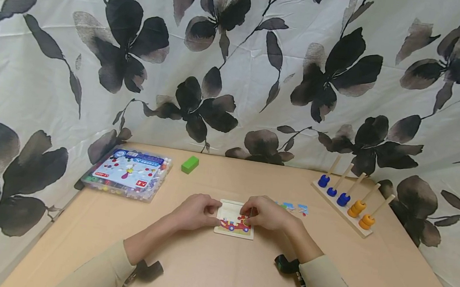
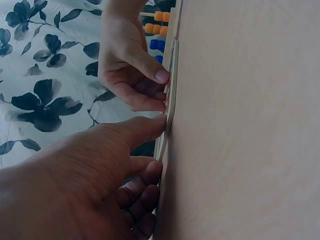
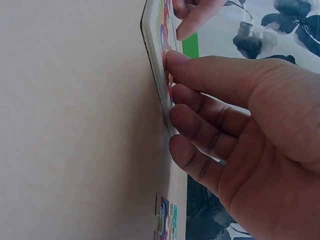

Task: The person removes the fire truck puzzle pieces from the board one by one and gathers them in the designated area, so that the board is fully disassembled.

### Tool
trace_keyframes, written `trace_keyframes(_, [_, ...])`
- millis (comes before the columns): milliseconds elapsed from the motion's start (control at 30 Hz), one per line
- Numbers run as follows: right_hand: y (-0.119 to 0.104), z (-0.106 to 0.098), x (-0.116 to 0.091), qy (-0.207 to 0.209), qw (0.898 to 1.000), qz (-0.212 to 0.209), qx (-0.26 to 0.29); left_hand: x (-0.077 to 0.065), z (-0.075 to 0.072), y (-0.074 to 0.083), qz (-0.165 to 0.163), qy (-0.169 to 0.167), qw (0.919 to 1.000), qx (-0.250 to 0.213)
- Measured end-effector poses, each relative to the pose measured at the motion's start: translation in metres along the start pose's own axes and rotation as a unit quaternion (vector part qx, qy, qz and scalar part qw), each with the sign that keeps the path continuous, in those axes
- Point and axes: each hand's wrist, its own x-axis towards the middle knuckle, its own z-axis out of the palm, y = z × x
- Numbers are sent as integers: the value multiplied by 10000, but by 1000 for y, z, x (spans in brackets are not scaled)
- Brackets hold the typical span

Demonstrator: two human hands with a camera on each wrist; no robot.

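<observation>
A small square wooden puzzle board lies on the table, its lower half showing a red vehicle on blue wheels. My left hand holds the board's left edge, thumb on top and fingers at the side. From the right, my right hand pinches a red and yellow puzzle piece at the picture, mostly hidden by the fingers. In the right wrist view the thumb is against the picture side, with the other fingers curled beside the board's edge.
Loose puzzle pieces lie behind my right hand. A bead-stacking rack with blue and orange beads stands at the right. A clear plastic case sits at the back left, near a green block. A floral curtain hangs behind the table.
</observation>
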Motion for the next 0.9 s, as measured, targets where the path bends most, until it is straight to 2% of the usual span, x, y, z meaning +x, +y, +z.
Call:
trace_keyframes(200, [0,1,2,-39,10000,56,38,-1,0,-1,-53,23,10000,-59])
trace_keyframes(433, [1,2,3,-60,9999,85,36,0,1,-2,111,-18,9999,-16])
trace_keyframes(633, [-1,2,4,-17,10000,81,-19,-1,0,-1,14,-7,10000,-55])
trace_keyframes(900, [-2,2,3,11,9998,157,91,0,-1,-1,163,-16,9999,-43])
